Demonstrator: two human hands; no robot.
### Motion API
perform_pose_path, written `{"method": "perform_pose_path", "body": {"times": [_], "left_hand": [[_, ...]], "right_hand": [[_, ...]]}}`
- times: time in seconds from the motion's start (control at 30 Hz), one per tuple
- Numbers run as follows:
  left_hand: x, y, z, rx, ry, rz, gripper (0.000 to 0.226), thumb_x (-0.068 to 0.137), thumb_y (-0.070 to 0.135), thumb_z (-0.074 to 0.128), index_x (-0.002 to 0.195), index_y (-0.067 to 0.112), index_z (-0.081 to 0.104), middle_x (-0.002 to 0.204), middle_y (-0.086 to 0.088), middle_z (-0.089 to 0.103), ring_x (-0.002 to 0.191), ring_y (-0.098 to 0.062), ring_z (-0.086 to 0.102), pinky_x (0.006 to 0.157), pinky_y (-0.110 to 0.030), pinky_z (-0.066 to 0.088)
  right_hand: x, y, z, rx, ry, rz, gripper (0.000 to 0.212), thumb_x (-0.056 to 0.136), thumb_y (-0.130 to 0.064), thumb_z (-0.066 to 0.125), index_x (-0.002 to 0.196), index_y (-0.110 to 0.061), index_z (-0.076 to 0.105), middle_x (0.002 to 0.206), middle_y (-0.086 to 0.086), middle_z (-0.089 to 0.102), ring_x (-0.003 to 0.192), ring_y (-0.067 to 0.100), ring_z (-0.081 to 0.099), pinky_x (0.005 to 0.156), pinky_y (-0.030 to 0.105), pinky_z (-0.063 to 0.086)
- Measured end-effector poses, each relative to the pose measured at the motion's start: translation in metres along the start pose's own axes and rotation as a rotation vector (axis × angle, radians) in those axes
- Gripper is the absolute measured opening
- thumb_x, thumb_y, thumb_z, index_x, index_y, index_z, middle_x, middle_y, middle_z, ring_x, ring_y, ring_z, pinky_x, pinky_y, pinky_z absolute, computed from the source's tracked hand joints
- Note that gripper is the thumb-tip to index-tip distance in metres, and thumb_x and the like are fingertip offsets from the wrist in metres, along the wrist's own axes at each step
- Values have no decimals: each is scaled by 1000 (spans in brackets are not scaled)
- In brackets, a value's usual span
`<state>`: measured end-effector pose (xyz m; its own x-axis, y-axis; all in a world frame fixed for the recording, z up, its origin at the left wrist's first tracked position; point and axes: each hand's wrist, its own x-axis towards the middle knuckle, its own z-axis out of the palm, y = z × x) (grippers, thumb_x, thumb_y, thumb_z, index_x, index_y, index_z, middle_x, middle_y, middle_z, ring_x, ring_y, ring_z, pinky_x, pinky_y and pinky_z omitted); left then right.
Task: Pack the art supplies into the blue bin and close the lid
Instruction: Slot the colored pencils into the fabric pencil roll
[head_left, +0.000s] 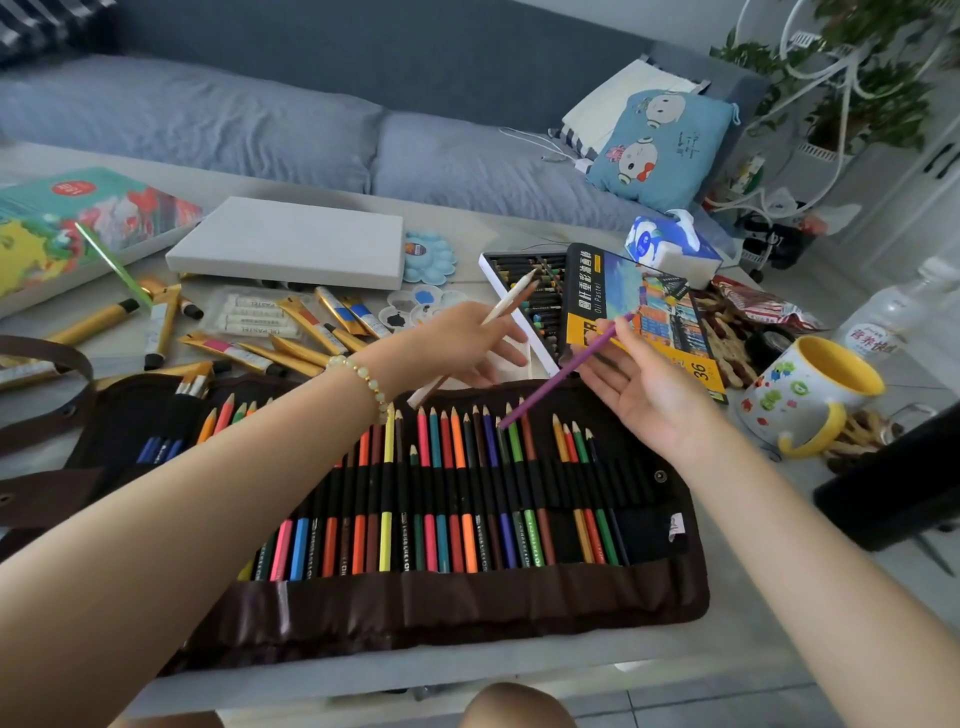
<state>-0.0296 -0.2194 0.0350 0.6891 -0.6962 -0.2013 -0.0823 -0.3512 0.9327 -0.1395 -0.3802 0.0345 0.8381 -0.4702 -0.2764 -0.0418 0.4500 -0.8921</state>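
A brown roll-up pencil case (467, 608) lies unrolled in front of me, its elastic loops filled with several coloured pencils. My left hand (457, 343) holds a white pencil (511, 299) and a brown one together above the case's top edge. My right hand (644, 384) pinches a purple pencil (550, 389), tip down among the row of pencils. An oil pastel box (524, 306) with its printed lid (644, 317) lies beyond my hands. Gold paint tubes (306, 332) are scattered at the left. No blue bin is in view.
A white canvas (291, 244), a flower palette (428, 257), a colourful painting box (67, 223) and a pastel packet (254, 317) lie further back. At right stand a yellow-handled mug (810, 395), a tissue pack (670, 249), snacks, a bottle (893, 312) and a black object (898, 478). A sofa runs behind.
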Motion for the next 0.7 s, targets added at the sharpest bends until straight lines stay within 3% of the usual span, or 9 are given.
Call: {"method": "perform_pose_path", "body": {"times": [0.07,0.17,0.3,0.37,0.5,0.7], "left_hand": [[6,-7,-3,123,25,-19,34,103,26,33,113,8,60,99,-4,68,51,-9,41,44,-17,38],[9,-15,-4,301,-43,-60,34,102,31,37,111,10,63,97,-2,66,52,-10,39,49,-21,37],[10,-19,2,450,-100,-73,37,93,44,53,79,10,52,68,-4,48,53,-14,44,47,-20,40],[10,-20,3,404,-109,-76,36,90,44,59,80,10,52,65,-2,43,55,-13,43,48,-18,39],[8,-20,2,241,-119,-94,27,89,37,64,105,15,65,68,-1,42,58,-12,38,50,-18,36],[6,-19,-1,108,-111,-98,18,89,29,65,103,20,68,63,1,40,54,-9,35,47,-16,33]], "right_hand": [[-1,0,-2,-6,-13,-14,17,93,-25,54,95,-13,66,85,4,69,77,14,71,65,25,58],[1,0,-5,-13,-7,-39,20,93,-28,53,95,-16,69,76,-2,63,69,9,63,62,22,56],[7,1,-8,40,41,-42,19,93,-28,53,95,-15,69,72,-3,62,61,8,62,59,22,56],[8,2,-9,58,34,-48,19,94,-26,53,95,-14,68,71,-3,65,62,9,64,61,24,57],[10,5,-8,30,-3,-73,19,95,-25,51,98,-14,66,72,-2,69,68,10,68,64,24,57],[13,4,0,-125,-29,-69,17,95,-23,52,92,-14,66,74,0,67,65,10,68,63,22,57]]}}
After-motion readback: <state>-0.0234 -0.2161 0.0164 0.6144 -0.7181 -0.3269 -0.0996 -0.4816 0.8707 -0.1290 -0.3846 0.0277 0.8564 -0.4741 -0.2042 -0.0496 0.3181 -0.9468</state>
